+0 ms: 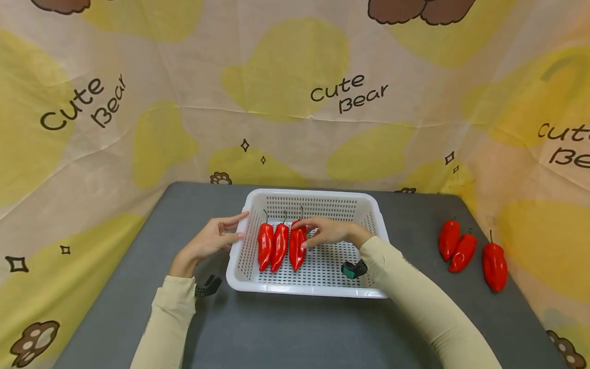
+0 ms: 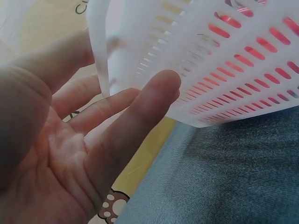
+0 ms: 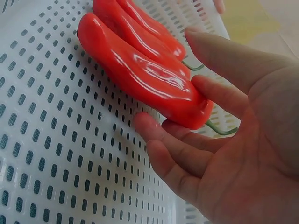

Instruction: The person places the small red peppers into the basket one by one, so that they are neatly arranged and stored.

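Observation:
A white plastic basket with slotted walls stands on the table. Three red peppers lie side by side in it: a left pepper, a middle pepper and a right pepper. My right hand reaches over the right pepper; in the right wrist view its spread, slightly bent fingers are beside the stem end, and the thumb stands apart from that pepper. At the basket's left side, my left hand rests loosely extended fingers against the rim and outer wall.
Outside the basket, toward the table's right edge, lie three more red peppers: one at the back, one beside it, and one farther right. A patterned cloth hangs behind and beside the grey table.

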A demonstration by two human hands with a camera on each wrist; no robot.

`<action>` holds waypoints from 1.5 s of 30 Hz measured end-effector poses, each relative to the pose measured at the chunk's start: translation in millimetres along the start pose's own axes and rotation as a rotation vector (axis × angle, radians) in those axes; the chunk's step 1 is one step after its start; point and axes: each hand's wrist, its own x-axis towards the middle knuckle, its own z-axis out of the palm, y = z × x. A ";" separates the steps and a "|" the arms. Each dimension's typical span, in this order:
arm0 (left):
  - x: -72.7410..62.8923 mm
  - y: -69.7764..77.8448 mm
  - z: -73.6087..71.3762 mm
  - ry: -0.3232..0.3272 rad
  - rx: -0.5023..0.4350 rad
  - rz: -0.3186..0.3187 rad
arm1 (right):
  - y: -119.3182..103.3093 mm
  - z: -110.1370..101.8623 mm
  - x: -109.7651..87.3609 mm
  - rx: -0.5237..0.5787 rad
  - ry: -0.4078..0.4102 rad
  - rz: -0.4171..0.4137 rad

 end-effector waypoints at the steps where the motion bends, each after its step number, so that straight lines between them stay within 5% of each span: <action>1: -0.4 0.0 -0.1 -0.001 -0.001 0.002 | -0.6 0.2 -0.1 -0.004 -0.001 0.003; 22: -2.1 -1.9 1.5 0.012 0.019 0.009 | -0.1 0.7 -1.7 0.011 -0.046 0.064; 45: 2.5 -2.5 0.5 0.002 -0.008 -0.012 | 2.3 5.3 0.2 -0.037 -0.072 -0.019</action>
